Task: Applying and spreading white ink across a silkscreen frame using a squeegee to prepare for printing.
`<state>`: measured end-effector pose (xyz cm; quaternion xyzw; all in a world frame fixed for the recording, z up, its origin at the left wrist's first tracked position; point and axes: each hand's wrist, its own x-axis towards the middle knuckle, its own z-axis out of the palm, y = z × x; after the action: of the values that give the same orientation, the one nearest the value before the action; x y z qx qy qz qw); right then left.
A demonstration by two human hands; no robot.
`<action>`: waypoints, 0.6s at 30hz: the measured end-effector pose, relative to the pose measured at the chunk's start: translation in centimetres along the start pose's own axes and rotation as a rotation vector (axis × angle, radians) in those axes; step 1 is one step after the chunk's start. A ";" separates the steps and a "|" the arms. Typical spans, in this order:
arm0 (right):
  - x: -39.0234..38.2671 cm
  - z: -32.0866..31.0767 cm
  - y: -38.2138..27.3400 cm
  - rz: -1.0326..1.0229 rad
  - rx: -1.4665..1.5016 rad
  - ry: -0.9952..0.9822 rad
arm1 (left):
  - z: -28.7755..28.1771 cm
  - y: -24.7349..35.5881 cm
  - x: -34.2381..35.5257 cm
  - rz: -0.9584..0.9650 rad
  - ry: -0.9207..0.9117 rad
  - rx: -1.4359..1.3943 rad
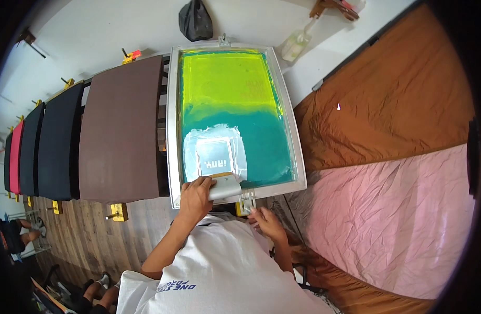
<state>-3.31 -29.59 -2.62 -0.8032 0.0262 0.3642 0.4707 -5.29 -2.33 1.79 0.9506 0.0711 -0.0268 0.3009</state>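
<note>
A metal-framed printing screen (230, 83) has yellow-green ink across its far half, teal below, and a pale patch with white lettering at the near left. My left hand (195, 198) grips a silver squeegee (224, 188) with an amber blade, lying across the screen's near edge below that patch. My right hand (265, 222), fingers curled, is on a metal clamp (247, 201) at the frame's front, just right of the squeegee. Whatever is inside its fingers is partly hidden.
Printing pallets (120, 131) in brown, black and pink fabric line the left. Brown (382, 94) and pink (387, 220) creased fabric covers the right. A black bag (195, 20) and translucent bottle (295, 44) are at the back. Other people's legs (101, 298) show at lower left.
</note>
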 end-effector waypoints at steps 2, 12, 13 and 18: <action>0.2 1.4 0.5 0.068 0.319 0.001 | 0.0 0.1 -0.2 -0.009 0.006 0.001; -0.5 1.7 1.2 -0.045 0.344 -0.025 | 0.5 0.2 -0.3 -0.053 0.066 -0.028; -0.4 1.7 1.4 -0.062 0.321 -0.029 | 0.7 0.2 -0.3 -0.042 0.083 -0.036; -0.4 2.3 1.4 -0.170 0.025 0.093 | 1.0 0.2 -0.5 -0.064 0.091 -0.071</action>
<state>-5.50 -28.70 -4.10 -0.8125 -0.0158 0.2850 0.5083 -5.76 -3.16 1.10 0.9367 0.1161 0.0094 0.3301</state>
